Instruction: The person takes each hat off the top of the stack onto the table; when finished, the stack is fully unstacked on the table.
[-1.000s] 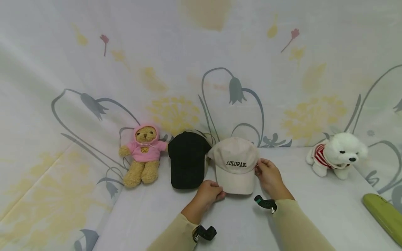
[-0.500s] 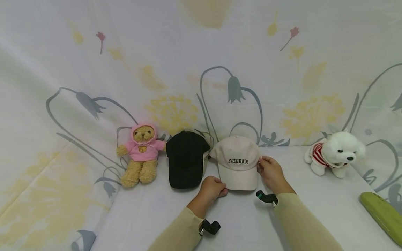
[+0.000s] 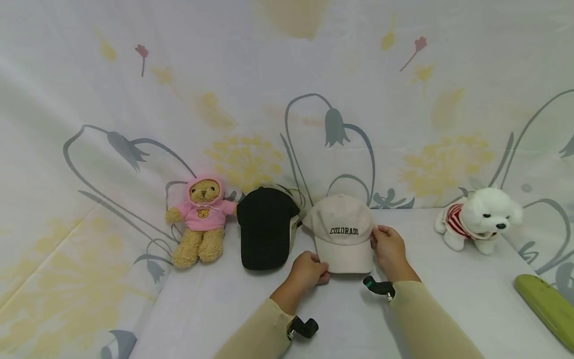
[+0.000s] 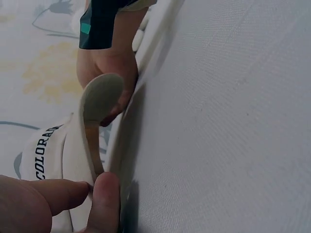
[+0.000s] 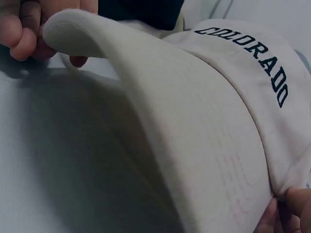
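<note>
A cream baseball cap [image 3: 344,257] with COLORADO in dark letters faces forward at the back of the white table. My left hand [image 3: 307,271] pinches the left edge of its brim between thumb and forefinger, also plain in the left wrist view. On the other side my right hand [image 3: 391,252] grips the cap low, where brim and crown meet; its fingertips [image 5: 297,206] show at the corner of the right wrist view. The brim [image 5: 194,126] curves down with its middle raised off the table. Left of it stands a black baseball cap [image 3: 265,229].
A teddy bear [image 3: 204,219] in a pink hoodie sits left of the black cap, against the patterned cloth backdrop [image 3: 251,75]. At the right are a white plush dog [image 3: 491,214] in a striped shirt and a green object [image 3: 544,304] by the table's [image 3: 215,309] edge.
Both hands have shifted the cream cap slightly to the right, so the space between it and the black cap is a little wider. The head view has moved slightly too.
</note>
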A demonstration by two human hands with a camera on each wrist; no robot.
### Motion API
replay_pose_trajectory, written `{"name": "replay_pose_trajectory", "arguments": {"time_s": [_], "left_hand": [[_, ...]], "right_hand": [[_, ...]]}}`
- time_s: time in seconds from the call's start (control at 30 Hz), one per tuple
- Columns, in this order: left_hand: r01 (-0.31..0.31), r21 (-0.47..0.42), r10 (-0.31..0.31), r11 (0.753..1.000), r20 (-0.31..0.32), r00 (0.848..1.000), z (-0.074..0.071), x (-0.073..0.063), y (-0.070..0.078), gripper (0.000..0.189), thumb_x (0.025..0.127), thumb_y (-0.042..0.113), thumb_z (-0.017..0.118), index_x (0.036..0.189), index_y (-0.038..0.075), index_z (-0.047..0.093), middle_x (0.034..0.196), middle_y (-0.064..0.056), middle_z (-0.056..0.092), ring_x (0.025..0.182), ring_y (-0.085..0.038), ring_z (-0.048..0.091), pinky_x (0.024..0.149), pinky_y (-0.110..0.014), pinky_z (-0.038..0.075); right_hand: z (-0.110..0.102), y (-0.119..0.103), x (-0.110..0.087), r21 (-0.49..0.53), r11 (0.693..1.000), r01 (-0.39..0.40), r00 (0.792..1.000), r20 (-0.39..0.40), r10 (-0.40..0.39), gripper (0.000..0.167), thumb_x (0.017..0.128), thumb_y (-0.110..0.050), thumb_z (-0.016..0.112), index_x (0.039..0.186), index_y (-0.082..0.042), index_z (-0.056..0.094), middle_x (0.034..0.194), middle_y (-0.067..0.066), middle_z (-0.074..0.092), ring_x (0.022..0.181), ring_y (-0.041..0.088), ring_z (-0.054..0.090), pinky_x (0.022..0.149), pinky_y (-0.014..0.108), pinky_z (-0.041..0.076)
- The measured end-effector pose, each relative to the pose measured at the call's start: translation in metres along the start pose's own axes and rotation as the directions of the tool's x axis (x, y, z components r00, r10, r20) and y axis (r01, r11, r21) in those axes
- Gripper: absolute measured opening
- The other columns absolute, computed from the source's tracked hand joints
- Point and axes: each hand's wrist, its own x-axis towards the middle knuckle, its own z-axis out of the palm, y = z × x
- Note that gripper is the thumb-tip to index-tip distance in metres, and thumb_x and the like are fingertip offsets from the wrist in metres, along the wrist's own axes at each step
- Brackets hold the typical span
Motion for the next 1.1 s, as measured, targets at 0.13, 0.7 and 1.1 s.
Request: {"name": "replay_pose_trajectory", "arguments": {"time_s": [0.13,0.7,1.1], "left_hand": [[-0.027,0.034,0.028,0.999,-0.039,0.999,-0.003,-0.001,0.001,0.022,0.097,0.006,0.07,0.114,-0.004,0.059,0.079,-0.008,0.068,0.061,-0.008,0.067,0.059,-0.02,0.058],[-0.122,0.206,0.144,0.971,-0.096,0.985,-0.011,0.002,-0.009,0.037,0.095,0.008,0.07,0.126,-0.009,0.059,0.08,-0.004,0.066,0.058,-0.008,0.069,0.068,-0.021,0.053],[-0.116,0.048,0.114,0.992,0.038,0.993,-0.034,-0.006,-0.021,0.03,0.098,0.014,0.068,0.123,-0.001,0.063,0.097,-0.008,0.067,0.072,-0.012,0.07,0.067,-0.027,0.062]], "right_hand": [[0.003,-0.002,-0.002,-0.041,0.999,-0.005,1.0,0.025,0.006,0.026,0.108,-0.011,0.055,0.131,0.001,0.054,0.104,0.002,0.057,0.085,0.004,0.059,0.074,0.016,0.055],[0.006,-0.006,-0.005,-0.174,0.984,-0.047,0.993,0.097,0.065,0.04,0.109,-0.011,0.055,0.145,0.006,0.051,0.114,0.005,0.06,0.088,0.0,0.061,0.081,0.014,0.057],[-0.008,-0.004,-0.017,-0.416,0.908,0.055,0.993,0.118,-0.005,0.06,0.11,-0.031,0.05,0.159,0.0,0.037,0.146,0.023,0.057,0.13,0.029,0.06,0.105,0.035,0.053]]}}
